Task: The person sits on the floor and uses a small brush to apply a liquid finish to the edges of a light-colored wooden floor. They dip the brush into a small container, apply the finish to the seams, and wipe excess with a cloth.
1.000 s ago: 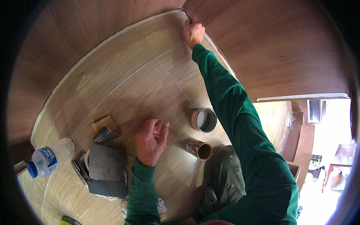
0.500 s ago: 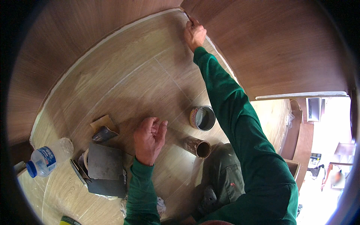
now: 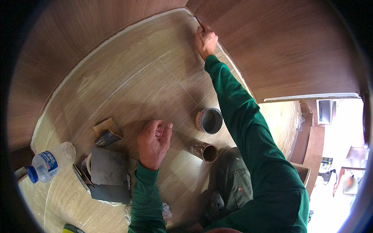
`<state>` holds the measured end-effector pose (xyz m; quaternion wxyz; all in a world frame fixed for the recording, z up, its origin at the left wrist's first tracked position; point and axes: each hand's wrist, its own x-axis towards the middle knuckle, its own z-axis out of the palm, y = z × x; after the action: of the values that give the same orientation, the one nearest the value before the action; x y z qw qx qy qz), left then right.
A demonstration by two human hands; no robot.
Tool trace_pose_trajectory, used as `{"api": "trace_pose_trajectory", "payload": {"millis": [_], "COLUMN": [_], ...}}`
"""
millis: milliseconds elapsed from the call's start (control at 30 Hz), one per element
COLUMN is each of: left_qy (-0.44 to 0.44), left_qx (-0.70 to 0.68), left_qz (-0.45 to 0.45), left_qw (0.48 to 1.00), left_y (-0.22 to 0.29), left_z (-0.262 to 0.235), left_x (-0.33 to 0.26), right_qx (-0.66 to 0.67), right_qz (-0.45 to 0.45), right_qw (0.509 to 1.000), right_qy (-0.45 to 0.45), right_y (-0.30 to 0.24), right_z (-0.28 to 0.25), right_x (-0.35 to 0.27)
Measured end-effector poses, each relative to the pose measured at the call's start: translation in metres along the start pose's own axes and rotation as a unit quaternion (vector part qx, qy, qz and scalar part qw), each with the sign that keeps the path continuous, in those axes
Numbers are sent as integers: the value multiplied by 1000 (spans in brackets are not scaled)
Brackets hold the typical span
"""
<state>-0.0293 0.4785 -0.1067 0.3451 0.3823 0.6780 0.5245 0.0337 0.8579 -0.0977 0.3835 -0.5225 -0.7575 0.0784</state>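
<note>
My right hand point(image 3: 206, 40) is stretched far forward, close to the corner where two brown wood-grain panels meet. Its fingers are closed around a slim, dark tool point(image 3: 199, 22), mostly hidden by the hand; its tip points at the white strip point(image 3: 226, 58) along the foot of the right panel. My left hand point(image 3: 154, 143) hovers above the wood-look floor, fingers loosely curled, thumb apart, with nothing visible in it. To its right are an open tin point(image 3: 209, 120) with a grey inside and a brown, stained tube point(image 3: 204, 150) lying tilted.
Left of my left hand lie folded sandpaper point(image 3: 107, 132) and a stack of grey sheets point(image 3: 108, 167). A water bottle point(image 3: 50, 163) with a blue cap lies at the far left. Panels point(image 3: 77, 46) rise ahead and at right. My bent knee point(image 3: 233, 178) is below the tube.
My right hand has slid slightly back along the right panel's foot, toward me and a little right, with the slim tool. My left hand stays almost still.
</note>
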Motion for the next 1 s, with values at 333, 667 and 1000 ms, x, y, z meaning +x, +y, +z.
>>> {"api": "trace_pose_trajectory", "payload": {"millis": [333,667,1000], "left_qy": [3,7,11], "left_qx": [-5,-7,8], "left_qz": [9,0,14], "left_qw": [1000,1000,1000], "left_y": [-2,-2,1], "left_z": [1,2,0], "left_x": [0,0,0], "right_qx": [-51,-57,-39], "right_qz": [-12,-98,-29], "right_qw": [998,993,998], "right_qy": [-19,-16,-46], "right_y": [-1,4,-18], "right_z": [-1,20,25], "right_x": [-8,5,16]}}
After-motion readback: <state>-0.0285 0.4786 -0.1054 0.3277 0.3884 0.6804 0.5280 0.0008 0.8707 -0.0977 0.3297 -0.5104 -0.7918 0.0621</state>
